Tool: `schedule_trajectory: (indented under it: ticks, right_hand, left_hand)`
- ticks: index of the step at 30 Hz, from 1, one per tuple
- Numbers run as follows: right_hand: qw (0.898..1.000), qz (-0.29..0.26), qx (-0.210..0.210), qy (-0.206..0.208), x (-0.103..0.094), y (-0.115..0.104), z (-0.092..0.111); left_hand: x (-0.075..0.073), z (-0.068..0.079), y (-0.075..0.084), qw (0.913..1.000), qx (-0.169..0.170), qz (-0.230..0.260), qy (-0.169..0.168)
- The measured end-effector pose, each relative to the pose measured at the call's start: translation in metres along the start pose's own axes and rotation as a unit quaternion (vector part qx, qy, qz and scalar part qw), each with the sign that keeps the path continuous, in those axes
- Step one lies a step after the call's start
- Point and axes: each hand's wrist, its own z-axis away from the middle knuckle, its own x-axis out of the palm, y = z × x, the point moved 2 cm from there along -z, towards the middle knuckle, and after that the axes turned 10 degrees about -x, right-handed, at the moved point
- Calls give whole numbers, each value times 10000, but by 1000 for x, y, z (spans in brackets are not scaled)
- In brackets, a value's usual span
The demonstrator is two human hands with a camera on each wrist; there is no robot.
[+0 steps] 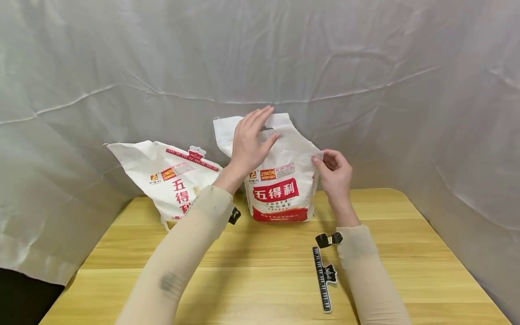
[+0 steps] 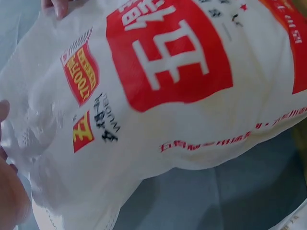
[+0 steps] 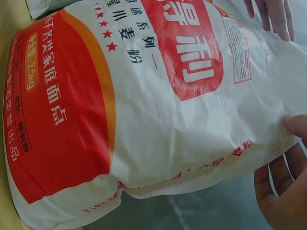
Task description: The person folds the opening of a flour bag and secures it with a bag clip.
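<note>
A white flour bag [image 1: 288, 151] with red panels and Chinese lettering stands upright at the back of the table, its top loose and creased. My left hand [image 1: 249, 142] lies against the upper part of this bag, fingers straight and pointing up, thumb spread to the right. At the bag's right upper edge, my right hand [image 1: 335, 174] pinches the material between thumb and fingers; the right wrist view shows the thumb on the front and the other fingers [image 3: 280, 175] behind. The red front panel [image 3: 72, 105] reads 2.5kg.
To the left leans a second flour bag [image 1: 140, 164], a red clip [image 1: 192, 158] across its folded top. A black clip [image 1: 322, 280] with a piano-key pattern lies on the wooden table [image 1: 264, 280] beside my right forearm. Grey cloth [image 1: 260, 54] hangs behind.
</note>
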Motion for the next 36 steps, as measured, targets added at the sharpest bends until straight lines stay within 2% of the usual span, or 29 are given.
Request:
schedule_trajectory:
  ticks: [3,6,16,21,25,29,36]
  right_hand:
    - [10000,-5,-16,20,2,0,1]
    - [10000,-26,-50,28,3,1,1]
    - [9999,101,-52,-24,6,5,4]
    - [9998,178,-69,-10,6,4,3]
    - [9999,68,-59,-75,8,2,3]
    - [9998,-48,-58,-170,10,-1,4]
    - [9998,43,-86,-155,11,-2,4]
  left_hand:
    - [0,-5,-3,9997,-88,36,-236]
    - [0,-8,-5,9993,-126,90,-335]
    - [-3,-8,-9,9995,8,316,-47]
    - [-5,-10,-9,9987,209,461,97]
    - [-6,-10,-10,9979,358,524,100]
    - [-8,-9,-11,9979,366,541,29]
    - [-14,-7,-12,9969,549,563,-77]
